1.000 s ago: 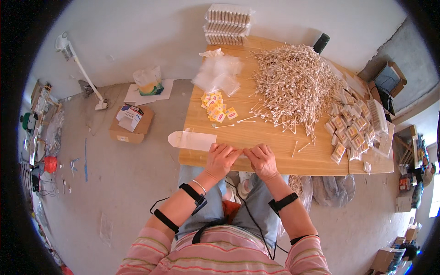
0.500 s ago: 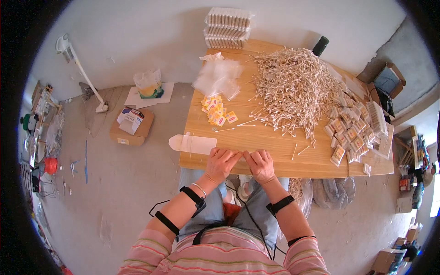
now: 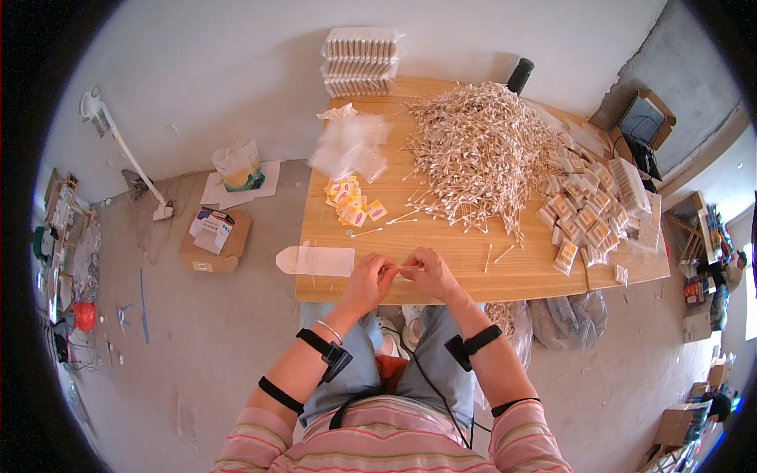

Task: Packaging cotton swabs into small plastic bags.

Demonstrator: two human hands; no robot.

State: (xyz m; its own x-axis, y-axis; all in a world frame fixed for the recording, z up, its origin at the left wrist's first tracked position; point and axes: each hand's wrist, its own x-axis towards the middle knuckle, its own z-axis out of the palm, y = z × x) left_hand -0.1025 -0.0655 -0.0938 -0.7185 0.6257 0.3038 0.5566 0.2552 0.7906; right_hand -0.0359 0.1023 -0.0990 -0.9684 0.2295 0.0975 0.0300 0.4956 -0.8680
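Observation:
My left hand [image 3: 369, 279] and my right hand [image 3: 430, 275] meet above the front edge of the wooden table [image 3: 473, 272]. Both are closed in a pinch, fingertips nearly touching. Something thin and pale seems to lie between them, too small to name. Beside my left hand lies a white card [image 3: 331, 262] with a pointed left end and thin sticks or bands across it. Behind it are a few loose cotton swabs [image 3: 367, 232] and a small heap of yellow-and-white labels [image 3: 345, 199]. A large pile of cotton swabs [image 3: 481, 150] covers the table's middle.
Clear plastic bags [image 3: 351, 146] lie at the back left, before stacked packs of swabs [image 3: 359, 61]. Small filled packets [image 3: 583, 206] are heaped at the right. A dark green cylinder [image 3: 520, 76] stands at the back. A cardboard box [image 3: 217, 251] sits on the floor at the left.
The view has shifted a little, moving the table leftward in it. My fingers have curled in more, and my right hand has turned inward over the table.

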